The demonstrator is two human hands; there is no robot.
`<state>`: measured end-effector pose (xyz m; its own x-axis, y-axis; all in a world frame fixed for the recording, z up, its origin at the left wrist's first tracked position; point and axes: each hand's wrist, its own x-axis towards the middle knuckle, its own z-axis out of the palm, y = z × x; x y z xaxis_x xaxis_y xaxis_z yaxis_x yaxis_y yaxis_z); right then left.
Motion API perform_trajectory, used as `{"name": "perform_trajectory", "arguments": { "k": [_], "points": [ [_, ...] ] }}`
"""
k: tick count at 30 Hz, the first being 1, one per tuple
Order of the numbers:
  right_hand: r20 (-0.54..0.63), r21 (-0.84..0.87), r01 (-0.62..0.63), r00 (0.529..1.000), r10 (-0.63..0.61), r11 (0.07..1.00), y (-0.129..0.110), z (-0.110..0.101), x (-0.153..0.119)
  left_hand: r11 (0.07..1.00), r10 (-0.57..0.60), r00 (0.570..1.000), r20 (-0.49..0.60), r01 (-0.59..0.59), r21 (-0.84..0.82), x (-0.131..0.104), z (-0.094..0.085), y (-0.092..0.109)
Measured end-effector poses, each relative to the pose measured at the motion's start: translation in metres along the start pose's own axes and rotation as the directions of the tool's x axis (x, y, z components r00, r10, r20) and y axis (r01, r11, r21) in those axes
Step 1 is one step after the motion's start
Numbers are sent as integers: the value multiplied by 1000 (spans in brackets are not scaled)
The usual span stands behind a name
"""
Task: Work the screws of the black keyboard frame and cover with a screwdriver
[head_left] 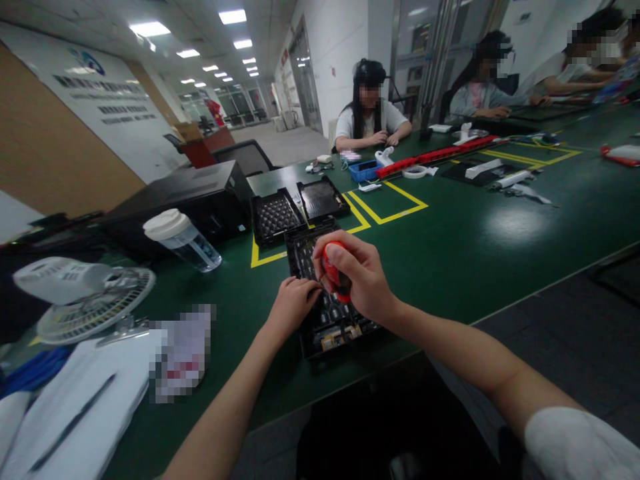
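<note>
A black plastic case full of rounded cells lies open on the green table in front of me. My right hand is wrapped round the red-and-black handle of a screwdriver, held upright above the case; its shaft is mostly hidden. At the case's left side my left hand rests with its fingers together, fingertips reaching in beneath the tool. Whatever they pinch is hidden. At the case's near end a yellowish part shows. Two more black trays, a studded one and a flat one, lie behind it.
Leftward are a tilted clear cup with a white lid, a white fan, a clipboard with paper and a pen. A black box stands behind. Farther right lie a blue bin and a red strip. Other people sit beyond.
</note>
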<state>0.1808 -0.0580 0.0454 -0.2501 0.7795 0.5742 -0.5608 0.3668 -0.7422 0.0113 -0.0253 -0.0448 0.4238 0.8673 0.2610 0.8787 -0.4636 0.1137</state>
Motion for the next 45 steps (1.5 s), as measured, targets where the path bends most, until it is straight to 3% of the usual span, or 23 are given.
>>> {"name": "perform_trajectory", "arguments": {
  "k": [12, 21, 27, 39, 42, 45],
  "points": [
    [-143, -175, -16, 990, -10, 984, -5, 11, -9, 1000, 14, 1000, 3, -14, -14, -1, 0, 0],
    [-336, -235, 13, 937, -94, 972, -5, 10, -9, 1000, 18, 999, 38, -18, 10, -2, 0, -1],
    [-368, -253, 5, 924, -101, 967, -5, 7, -8, 1000, 18, 999, 39, -18, -5, -2, -1, 1],
    [-239, -250, -22, 970, -39, 968, -10, -11, 6, 1000, 19, 999, 39, -18, -13, -1, -5, 3],
    [-137, -255, 6, 990, -43, 967, -11, -16, 11, 1000, 17, 999, 34, -17, 0, -1, -4, 3],
    [41, -218, 18, 999, -10, 976, -9, -21, 17, 1000, 17, 1000, 24, -17, 3, -1, -3, 2]
  ]
}}
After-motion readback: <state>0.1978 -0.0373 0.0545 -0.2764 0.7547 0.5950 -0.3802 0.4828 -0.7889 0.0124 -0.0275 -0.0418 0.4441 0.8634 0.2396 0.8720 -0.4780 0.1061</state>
